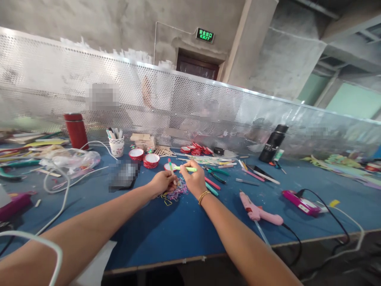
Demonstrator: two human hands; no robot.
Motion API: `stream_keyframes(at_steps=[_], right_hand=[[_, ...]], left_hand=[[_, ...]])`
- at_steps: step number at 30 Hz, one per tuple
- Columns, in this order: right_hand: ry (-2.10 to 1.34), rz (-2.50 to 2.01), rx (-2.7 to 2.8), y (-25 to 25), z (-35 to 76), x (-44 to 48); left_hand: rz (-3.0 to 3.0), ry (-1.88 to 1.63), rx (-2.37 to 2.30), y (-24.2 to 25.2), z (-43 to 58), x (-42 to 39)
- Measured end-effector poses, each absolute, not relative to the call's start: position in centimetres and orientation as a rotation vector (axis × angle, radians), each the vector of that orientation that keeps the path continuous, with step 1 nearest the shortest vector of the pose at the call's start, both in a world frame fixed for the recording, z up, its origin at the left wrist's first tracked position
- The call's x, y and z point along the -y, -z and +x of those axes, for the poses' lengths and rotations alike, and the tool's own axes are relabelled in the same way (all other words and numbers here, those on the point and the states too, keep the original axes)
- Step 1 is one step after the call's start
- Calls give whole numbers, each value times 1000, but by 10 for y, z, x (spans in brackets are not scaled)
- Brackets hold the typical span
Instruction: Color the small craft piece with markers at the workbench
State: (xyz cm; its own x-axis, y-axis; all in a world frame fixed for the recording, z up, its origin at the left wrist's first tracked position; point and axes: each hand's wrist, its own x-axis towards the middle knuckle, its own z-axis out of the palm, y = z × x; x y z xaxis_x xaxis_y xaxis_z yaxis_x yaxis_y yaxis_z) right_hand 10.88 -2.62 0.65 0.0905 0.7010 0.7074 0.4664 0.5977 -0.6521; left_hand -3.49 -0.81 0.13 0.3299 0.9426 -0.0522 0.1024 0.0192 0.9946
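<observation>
My left hand (163,183) is closed on a popsicle stick (170,166) held upright, its upper part coloured red and green. In my right hand (193,180) is a light green marker (190,169), its tip pointing left at the coloured part of the stick. Whether the tip touches the stick I cannot tell. Below both hands lies a pile of small pastel rubber-band-like loops (176,193). Just behind the stick sits a small red-rimmed white dish (167,167), partly covered by it.
Red-rimmed rolls (151,160), a phone (124,175) and a cup of markers (116,146) stand to the left. Green-handled pliers (214,174), a pink glue gun (258,212) and a black bottle (273,143) are to the right. A perforated metal screen (190,103) runs behind.
</observation>
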Motion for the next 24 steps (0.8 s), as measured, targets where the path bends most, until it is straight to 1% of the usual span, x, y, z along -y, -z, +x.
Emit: stream_keyframes(at_steps=[24], right_hand=[[-228,-1020,1582,-5,110,24]], left_hand=[[1394,-882,-1046,1,-35,6]])
